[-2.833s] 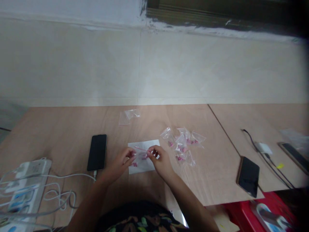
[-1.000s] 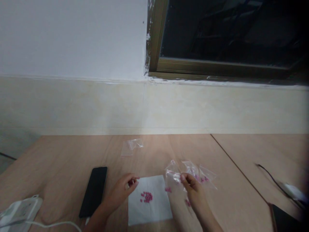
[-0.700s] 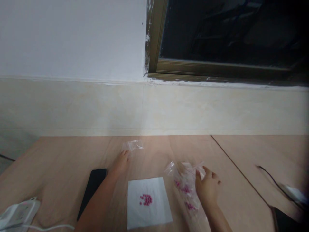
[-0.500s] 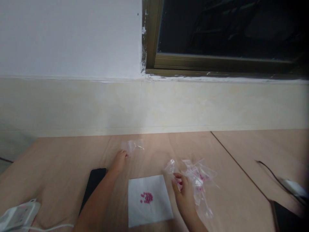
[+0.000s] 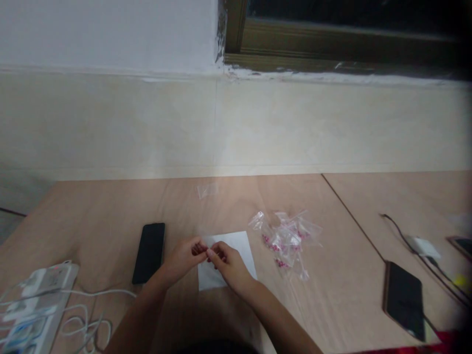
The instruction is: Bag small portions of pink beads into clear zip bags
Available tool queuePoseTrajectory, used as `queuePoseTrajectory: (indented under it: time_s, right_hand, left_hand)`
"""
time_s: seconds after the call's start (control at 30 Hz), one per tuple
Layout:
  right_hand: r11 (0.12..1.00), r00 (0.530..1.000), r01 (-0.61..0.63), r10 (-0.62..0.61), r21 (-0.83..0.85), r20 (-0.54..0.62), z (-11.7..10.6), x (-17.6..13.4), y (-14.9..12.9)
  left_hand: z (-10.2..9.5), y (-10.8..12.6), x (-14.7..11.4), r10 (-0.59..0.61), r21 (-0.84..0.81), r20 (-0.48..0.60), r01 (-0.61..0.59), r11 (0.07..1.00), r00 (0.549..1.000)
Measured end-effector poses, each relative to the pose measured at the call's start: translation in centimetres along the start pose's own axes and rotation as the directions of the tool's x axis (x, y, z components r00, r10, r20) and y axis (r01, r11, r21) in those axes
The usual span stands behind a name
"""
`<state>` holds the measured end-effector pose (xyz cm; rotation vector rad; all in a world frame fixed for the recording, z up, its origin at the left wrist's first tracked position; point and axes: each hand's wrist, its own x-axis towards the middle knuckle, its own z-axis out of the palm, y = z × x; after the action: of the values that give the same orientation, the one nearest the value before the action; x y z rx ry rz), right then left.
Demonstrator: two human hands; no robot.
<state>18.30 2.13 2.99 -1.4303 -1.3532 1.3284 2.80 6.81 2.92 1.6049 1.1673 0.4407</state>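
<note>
White paper (image 5: 241, 246) lies flat on a wooden worktop (image 5: 110, 211) as a person's left hand (image 5: 181, 258) and right hand (image 5: 230, 265) meet above it. Half a second earlier, the left reached for the clear bags at the far side while the right was at the filled heap; now both are drawn in over the sheet, and one flat clear bag (image 5: 207, 190) shows where two lay. That suggests a bag has come across to the paper, making the sheet the centre of the handling.

The left fingers are curled, thumb and forefinger close together; the right thumb and forefinger come in to the same spot, tips all but touching. Clear plastic may be caught between them, but blur hides whether anything is pinched. The pink pieces seen earlier on the sheet cannot be made out behind the hands.

Just to the right, filled bags (image 5: 291, 238) lie in a loose heap, pink contents (image 5: 281, 263) showing through. A dark phone (image 5: 149, 253) rests left of the paper, with a power strip (image 5: 55, 295) at far left.
</note>
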Motion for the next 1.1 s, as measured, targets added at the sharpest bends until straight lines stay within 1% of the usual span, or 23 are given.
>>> queuePoseTrajectory:
  time_s: [0.07, 0.17, 0.23, 0.3, 0.37, 0.47, 0.57, 0.67, 0.73, 0.8, 0.9, 0.93, 1.0, 1.1]
  right_hand:
    - [0.999, 0.994, -0.043, 0.041, 0.025, 0.102, 0.3, -0.4, -0.1]
    - [0.989, 0.962, -0.13, 0.108, 0.073, 0.251, -0.4, -1.4, 0.2]
    - [0.979, 0.938, -0.187, 0.153, 0.082, 0.312, -0.9, -2.1, 0.3]
    - [0.973, 0.923, -0.222, 0.192, 0.055, 0.332, -1.2, -2.9, 0.3]
    - [0.978, 0.931, -0.205, 0.202, -0.022, 0.304, -1.3, -3.5, 0.2]
    - [0.968, 0.965, -0.159, 0.194, -0.192, 0.177, -1.3, -3.9, 0.3]
    - [0.94, 0.987, -0.125, 0.15, -0.316, 0.054, -0.9, -3.9, 0.4]
    - [0.924, 0.997, -0.077, 0.081, -0.374, -0.005, -0.2, -3.7, 0.2]
    - [0.925, 0.998, -0.05, 0.057, -0.376, 0.009, 0.3, -3.7, -0.1]
    - [0.923, 0.999, -0.039, 0.049, -0.383, 0.018, 0.5, -3.8, -0.5]
    - [0.909, 0.998, -0.059, 0.067, -0.413, 0.005, 0.2, -3.9, -0.6]
    - [0.906, 0.997, -0.07, 0.076, -0.417, -0.003, 0.0, -3.9, -0.5]
    - [0.915, 0.995, -0.097, 0.096, -0.392, -0.021, -0.3, -3.9, -0.3]
    - [0.955, 0.991, -0.134, 0.132, -0.264, -0.024, -0.6, -3.8, 0.0]
  left_hand:
    - [1.2, 0.3, -1.7, -0.044, -0.08, 0.057, 0.049, 0.996, 0.997]
    - [2.1, 0.3, -3.2, -0.087, -0.15, 0.139, 0.108, 0.983, 0.986]
    - [2.3, 0.2, -3.8, -0.094, -0.156, 0.192, 0.125, 0.98, 0.977]
    - [2.5, 0.2, -4.2, -0.096, -0.13, 0.214, 0.125, 0.984, 0.972]
    - [2.6, 0.3, -4.5, -0.073, -0.079, 0.197, 0.09, 0.993, 0.978]
    - [2.5, 0.3, -4.7, -0.055, 0.022, 0.102, 0.053, 0.998, 0.993]
    - [2.3, 0.1, -4.7, -0.065, 0.127, 0.038, 0.06, 0.99, 0.997]
    - [2.6, 0.2, -4.6, 0.009, 0.212, -0.013, -0.007, 0.977, 1.0]
    - [3.0, 0.4, -4.5, 0.07, 0.208, 0.011, -0.071, 0.976, 0.997]
    - [3.2, 0.7, -4.2, 0.102, 0.196, 0.041, -0.108, 0.975, 0.994]
    - [3.1, 1.1, -4.0, 0.127, 0.207, 0.035, -0.131, 0.969, 0.991]
    - [2.9, 1.2, -4.0, 0.145, 0.201, 0.05, -0.152, 0.968, 0.988]
    - [2.5, 1.4, -4.2, 0.184, 0.156, 0.118, -0.201, 0.967, 0.976]
    - [2.0, 1.8, -4.9, 0.189, 0.074, 0.244, -0.212, 0.974, 0.951]
